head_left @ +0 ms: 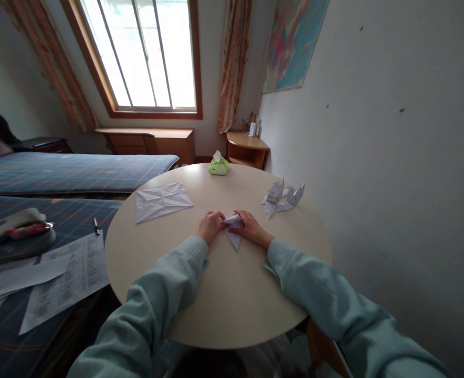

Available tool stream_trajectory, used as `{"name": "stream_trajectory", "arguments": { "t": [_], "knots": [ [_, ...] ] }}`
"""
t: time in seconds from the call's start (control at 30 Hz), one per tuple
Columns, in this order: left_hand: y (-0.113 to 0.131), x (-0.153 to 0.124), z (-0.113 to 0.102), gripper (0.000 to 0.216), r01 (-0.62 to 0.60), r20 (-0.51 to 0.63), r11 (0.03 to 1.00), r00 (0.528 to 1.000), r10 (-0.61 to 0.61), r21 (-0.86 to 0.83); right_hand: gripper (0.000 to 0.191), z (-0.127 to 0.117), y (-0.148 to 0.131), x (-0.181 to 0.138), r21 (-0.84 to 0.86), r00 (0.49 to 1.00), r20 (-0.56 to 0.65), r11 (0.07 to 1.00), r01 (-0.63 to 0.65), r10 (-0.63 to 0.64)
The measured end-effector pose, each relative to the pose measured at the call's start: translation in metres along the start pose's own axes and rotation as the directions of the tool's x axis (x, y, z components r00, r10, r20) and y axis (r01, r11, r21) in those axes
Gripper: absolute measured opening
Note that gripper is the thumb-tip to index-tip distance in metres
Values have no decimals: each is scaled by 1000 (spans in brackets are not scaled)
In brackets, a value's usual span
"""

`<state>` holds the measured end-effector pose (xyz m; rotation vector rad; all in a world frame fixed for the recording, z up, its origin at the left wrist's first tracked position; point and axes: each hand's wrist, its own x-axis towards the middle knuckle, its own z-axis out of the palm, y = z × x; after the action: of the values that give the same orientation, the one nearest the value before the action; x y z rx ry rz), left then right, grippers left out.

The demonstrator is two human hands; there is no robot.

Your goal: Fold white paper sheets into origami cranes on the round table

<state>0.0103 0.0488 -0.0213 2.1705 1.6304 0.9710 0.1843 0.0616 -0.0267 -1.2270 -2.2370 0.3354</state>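
A small white folded paper (233, 237) lies at the middle of the round table (232, 294), its pointed end toward me. My left hand (211, 227) grips its left edge with closed fingers. From the other side my right hand (251, 228) closes on its upper right part, thumb and fingers on the paper. Parts of the folds are hidden beneath my fingers. To the right stand several folded paper figures (282, 198) with upright points. A creased, unfolded white sheet (163, 200) lies flat at the left of the table.
A green tissue pack (218, 164) stands at the table's far edge. On the left, a plaid-covered bed (86, 210) holds printed sheets (69, 273), a pen (96, 226) and a pale bag (17, 231). A white wall (393, 173) rises on the right.
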Motion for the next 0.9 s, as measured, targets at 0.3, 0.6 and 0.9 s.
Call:
{"name": "stream_trajectory", "arguments": {
  "t": [0.3,0.6,0.9],
  "knots": [
    [-8,2,-7,17,-59,54,997,997,61,-49,67,1,4,0,-21,999,31,1000,12,-12],
    [-10,6,-2,13,-55,51,992,997,61,-110,70,1,7,2,-34,998,49,999,30,-28],
    [-14,9,2,11,-106,43,976,992,116,-192,69,2,11,2,-30,992,101,996,83,-80]
  ]
}}
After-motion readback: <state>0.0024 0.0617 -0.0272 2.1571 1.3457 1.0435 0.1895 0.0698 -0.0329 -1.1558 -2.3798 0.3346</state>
